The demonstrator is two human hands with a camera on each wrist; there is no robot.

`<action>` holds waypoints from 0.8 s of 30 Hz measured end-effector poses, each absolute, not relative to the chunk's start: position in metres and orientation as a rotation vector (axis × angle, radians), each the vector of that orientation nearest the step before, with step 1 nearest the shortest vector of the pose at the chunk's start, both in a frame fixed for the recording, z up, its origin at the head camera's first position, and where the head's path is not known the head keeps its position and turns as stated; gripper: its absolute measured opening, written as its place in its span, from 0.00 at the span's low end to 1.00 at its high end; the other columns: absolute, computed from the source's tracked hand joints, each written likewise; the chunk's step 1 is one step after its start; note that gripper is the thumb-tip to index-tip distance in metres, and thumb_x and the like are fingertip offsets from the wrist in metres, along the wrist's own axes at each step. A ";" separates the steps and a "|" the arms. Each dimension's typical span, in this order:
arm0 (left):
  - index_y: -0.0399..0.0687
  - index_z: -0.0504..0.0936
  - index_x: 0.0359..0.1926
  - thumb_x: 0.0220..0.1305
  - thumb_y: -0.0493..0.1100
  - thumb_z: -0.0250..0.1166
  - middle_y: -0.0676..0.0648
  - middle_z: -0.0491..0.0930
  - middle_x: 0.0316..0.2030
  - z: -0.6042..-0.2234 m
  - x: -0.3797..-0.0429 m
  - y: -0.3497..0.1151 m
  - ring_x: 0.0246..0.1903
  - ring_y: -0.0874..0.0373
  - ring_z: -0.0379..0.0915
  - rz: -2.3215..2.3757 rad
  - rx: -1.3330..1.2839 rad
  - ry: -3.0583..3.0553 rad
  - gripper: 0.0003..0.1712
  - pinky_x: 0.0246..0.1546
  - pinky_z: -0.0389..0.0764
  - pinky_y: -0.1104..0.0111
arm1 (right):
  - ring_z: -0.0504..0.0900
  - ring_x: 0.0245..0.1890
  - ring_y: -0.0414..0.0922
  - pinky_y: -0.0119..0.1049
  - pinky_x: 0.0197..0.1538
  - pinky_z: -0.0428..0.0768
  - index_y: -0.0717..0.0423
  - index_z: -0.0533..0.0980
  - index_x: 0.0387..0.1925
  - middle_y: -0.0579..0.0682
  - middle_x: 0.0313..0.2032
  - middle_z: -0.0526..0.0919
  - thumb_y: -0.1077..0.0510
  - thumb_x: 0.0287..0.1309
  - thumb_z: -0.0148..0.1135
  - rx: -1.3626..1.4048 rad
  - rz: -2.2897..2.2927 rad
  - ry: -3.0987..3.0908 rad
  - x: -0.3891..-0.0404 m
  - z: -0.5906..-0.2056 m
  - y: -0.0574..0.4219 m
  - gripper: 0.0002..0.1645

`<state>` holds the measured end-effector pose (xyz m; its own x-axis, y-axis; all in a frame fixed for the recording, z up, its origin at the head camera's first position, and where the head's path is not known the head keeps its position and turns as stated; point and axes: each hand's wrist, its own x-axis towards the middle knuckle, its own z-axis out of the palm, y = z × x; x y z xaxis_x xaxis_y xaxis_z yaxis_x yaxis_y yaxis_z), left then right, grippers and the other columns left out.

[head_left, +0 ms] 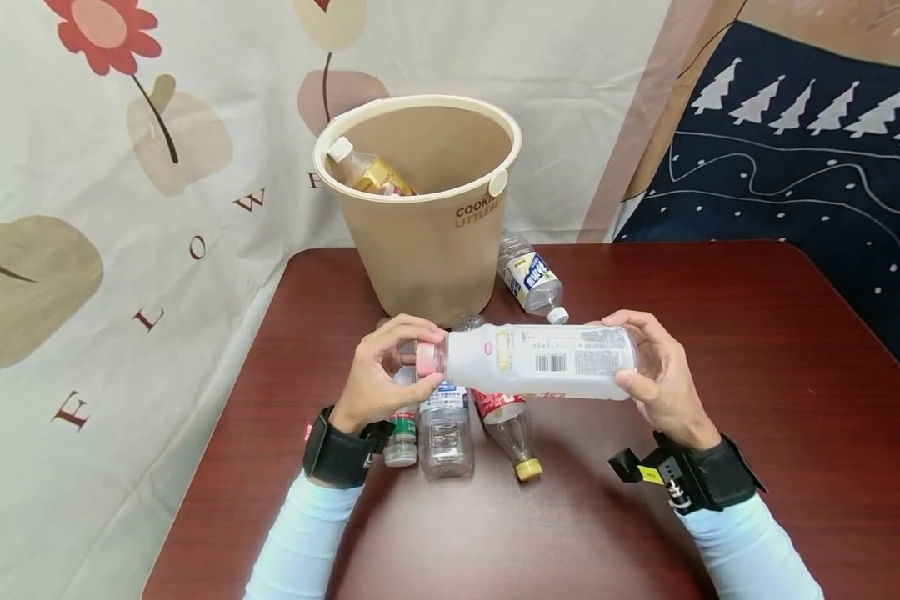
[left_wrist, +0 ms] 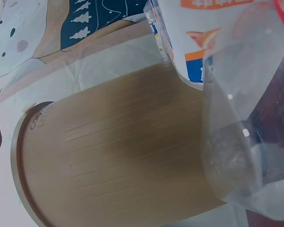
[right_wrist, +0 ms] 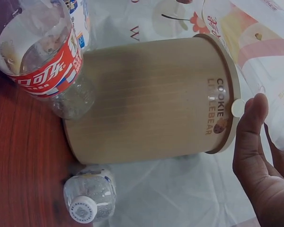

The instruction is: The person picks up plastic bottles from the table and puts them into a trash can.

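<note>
Both hands hold a bottle with a white label and pink cap point(head_left: 547, 360) sideways above the table. My left hand point(head_left: 378, 367) pinches it at the cap end, thumb below and fingers above. At its base, my right hand point(head_left: 663, 375) grips it between thumb and fingers; this hand point(right_wrist: 260, 161) also shows in the right wrist view. Beneath it lie a cola bottle with a red label and yellow cap point(head_left: 513, 429), a clear bottle with a blue and white label point(head_left: 447, 446) and a small green-labelled bottle point(head_left: 402, 429), all partly hidden by the held bottle.
A tan bucket point(head_left: 427, 250) stands at the back of the dark red table point(head_left: 780, 350), against a cloth backdrop. Inside it leans a yellow-labelled bottle point(head_left: 378, 177) with a white cap. Beside the bucket, on the right, lies a blue-labelled clear bottle point(head_left: 531, 275).
</note>
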<state>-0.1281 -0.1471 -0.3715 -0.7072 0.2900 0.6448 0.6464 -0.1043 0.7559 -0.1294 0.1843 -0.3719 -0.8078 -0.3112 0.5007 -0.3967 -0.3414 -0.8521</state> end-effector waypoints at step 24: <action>0.30 0.79 0.43 0.40 0.21 0.68 0.42 0.77 0.43 -0.371 -0.126 -0.151 0.45 0.58 0.75 -1.826 -1.011 -1.950 0.23 0.38 0.87 0.66 | 0.80 0.47 0.41 0.29 0.41 0.84 0.59 0.70 0.57 0.52 0.54 0.80 0.76 0.49 0.54 0.994 2.370 -1.780 -0.129 -0.377 0.180 0.30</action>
